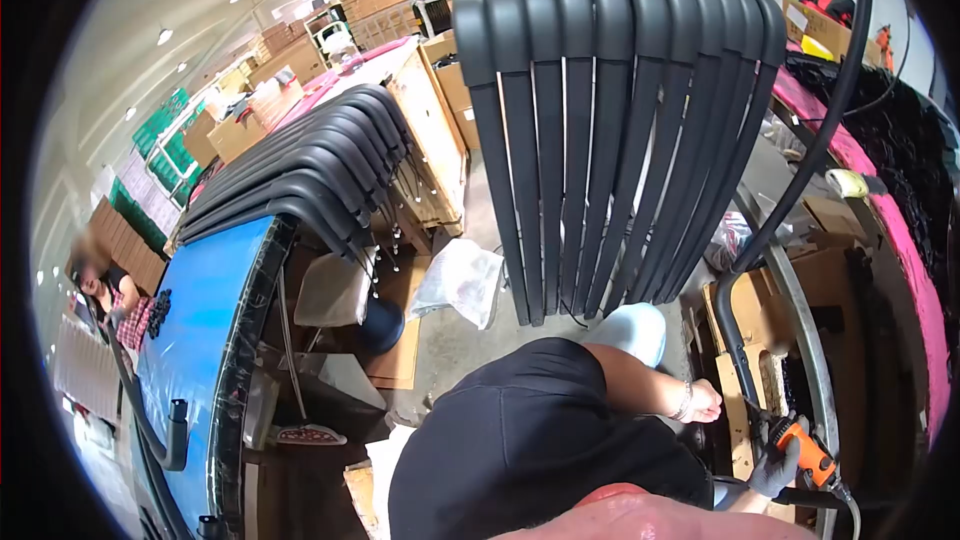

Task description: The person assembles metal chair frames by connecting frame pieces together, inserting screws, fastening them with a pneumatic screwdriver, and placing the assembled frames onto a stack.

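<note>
My right hand (pixel 774 468), in a grey glove, is wrapped round an orange power tool (pixel 803 452) at the lower right. A pale cord or hose leaves the tool's lower end. The tool's front is close to the lower end of a long bent black tube (pixel 728 325); whether they touch is unclear. My left hand (pixel 704 402), bare with a bracelet at the wrist, is closed just left of that tube. What its fingers hold, if anything, is hidden.
Black foam-covered bent tubes (pixel 590 120) stand in a row ahead; more tubes (pixel 320 165) hang over a blue-topped table (pixel 200 310). A pink-edged bench (pixel 880 200) curves along the right. A white bag (pixel 458 283) lies on the floor. Another person (pixel 108 290) is at far left.
</note>
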Demonstrator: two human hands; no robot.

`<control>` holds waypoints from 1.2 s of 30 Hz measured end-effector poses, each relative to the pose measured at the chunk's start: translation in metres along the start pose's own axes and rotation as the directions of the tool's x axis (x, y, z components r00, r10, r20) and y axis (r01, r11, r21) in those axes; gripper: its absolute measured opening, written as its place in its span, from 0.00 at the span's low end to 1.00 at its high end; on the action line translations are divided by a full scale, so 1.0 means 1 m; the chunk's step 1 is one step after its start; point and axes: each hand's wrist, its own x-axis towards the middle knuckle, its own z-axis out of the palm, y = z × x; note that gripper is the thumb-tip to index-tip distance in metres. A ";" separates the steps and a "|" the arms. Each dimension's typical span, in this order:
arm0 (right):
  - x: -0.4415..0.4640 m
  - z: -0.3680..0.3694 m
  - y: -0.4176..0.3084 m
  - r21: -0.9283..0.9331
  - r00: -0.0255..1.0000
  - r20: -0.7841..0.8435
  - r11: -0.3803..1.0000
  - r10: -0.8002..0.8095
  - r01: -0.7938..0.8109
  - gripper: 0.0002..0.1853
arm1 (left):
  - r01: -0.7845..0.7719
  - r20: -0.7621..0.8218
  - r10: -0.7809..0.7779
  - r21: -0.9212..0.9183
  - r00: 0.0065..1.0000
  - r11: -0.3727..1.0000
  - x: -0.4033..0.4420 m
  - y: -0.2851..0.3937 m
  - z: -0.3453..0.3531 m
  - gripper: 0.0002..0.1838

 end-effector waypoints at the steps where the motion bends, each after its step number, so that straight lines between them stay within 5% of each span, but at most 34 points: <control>1: -0.001 0.001 0.000 0.011 1.000 -0.012 1.000 0.018 -0.018 0.30 | -0.011 -0.002 0.011 -0.004 1.000 1.000 -0.005 0.002 -0.003 0.06; 5: -0.002 0.005 -0.001 0.034 0.998 -0.033 0.998 0.062 -0.061 0.31 | -0.088 0.090 0.096 -0.080 0.991 0.993 -0.020 0.008 -0.011 0.10; 8: -0.004 0.012 -0.005 0.049 0.998 -0.039 0.997 0.053 -0.052 0.30 | -0.200 -0.043 0.196 -0.104 0.980 0.974 -0.023 0.011 -0.004 0.07; 17: -0.005 0.022 -0.004 0.092 0.998 -0.055 0.996 0.016 -0.011 0.35 | -0.141 0.094 0.147 -0.065 0.985 0.988 -0.015 0.021 0.011 0.12; 24: -0.012 0.033 -0.009 0.047 0.996 -0.071 0.998 -0.045 0.049 0.36 | -0.143 0.231 0.200 -0.241 0.952 0.960 -0.005 0.011 0.010 0.10; 28: -0.014 0.032 -0.012 0.045 0.996 -0.069 0.997 -0.056 0.059 0.36 | -0.166 0.183 0.220 -0.269 0.958 0.949 -0.015 0.011 0.017 0.03; 36: -0.014 0.027 -0.012 0.066 0.997 -0.061 0.997 -0.043 0.047 0.36 | -0.199 0.076 0.228 -0.282 0.971 0.939 -0.009 0.013 0.019 0.06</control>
